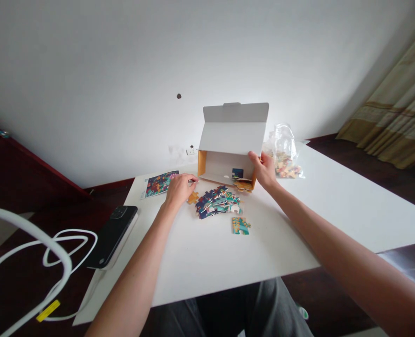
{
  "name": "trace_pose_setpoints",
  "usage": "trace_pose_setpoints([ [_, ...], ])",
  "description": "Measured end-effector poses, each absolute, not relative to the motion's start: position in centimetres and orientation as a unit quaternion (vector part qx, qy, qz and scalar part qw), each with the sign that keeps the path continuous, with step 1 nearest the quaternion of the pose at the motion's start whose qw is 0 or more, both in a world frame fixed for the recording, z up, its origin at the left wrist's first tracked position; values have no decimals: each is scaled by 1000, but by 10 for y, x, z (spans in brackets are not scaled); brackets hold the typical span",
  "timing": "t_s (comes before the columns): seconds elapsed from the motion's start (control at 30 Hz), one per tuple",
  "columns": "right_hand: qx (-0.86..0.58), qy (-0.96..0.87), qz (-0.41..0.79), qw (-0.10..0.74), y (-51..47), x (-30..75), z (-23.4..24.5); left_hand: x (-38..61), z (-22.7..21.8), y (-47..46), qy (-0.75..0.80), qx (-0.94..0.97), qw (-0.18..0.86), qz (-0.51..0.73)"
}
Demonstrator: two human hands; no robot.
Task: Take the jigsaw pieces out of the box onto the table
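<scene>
White box (pixel 233 136), one end in curled right hand (pixel 264 170)

Head-worn view, forward and down

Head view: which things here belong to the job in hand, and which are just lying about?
Belong, it seems:
open box, in the right grip
heaped puzzle pieces
clear bag of pieces
picture sheet, probably

Apparently lying about:
black phone
white cable
</scene>
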State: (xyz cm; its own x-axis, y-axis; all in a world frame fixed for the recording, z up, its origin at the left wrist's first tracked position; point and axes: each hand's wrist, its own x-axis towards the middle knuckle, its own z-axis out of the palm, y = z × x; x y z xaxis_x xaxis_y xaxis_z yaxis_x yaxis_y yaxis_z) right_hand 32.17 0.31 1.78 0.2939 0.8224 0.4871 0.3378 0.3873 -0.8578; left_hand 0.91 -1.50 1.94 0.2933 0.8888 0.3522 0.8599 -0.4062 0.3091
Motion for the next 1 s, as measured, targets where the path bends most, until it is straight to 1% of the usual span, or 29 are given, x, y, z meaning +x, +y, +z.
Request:
trace_pose_setpoints([
  [0.17,-519,-559,188,619,4,322,18,8,19,-16,552,806,51,207],
  [0.27,-516,-560,191,619,4,322,17,8,28,-20,559,805,56,188],
  [0.43,-519,-562,189,616,4,322,17,6,44,-36,591,797,47,115],
  [0.6,-520,-564,190,613,4,322,19,-1,42,-44,611,782,105,58],
  [0.83,-513,-565,195,616,4,322,18,-5,36,-42,622,778,85,25],
  [1.0,-517,-560,197,616,4,322,17,-10,39,-48,656,748,98,25],
])
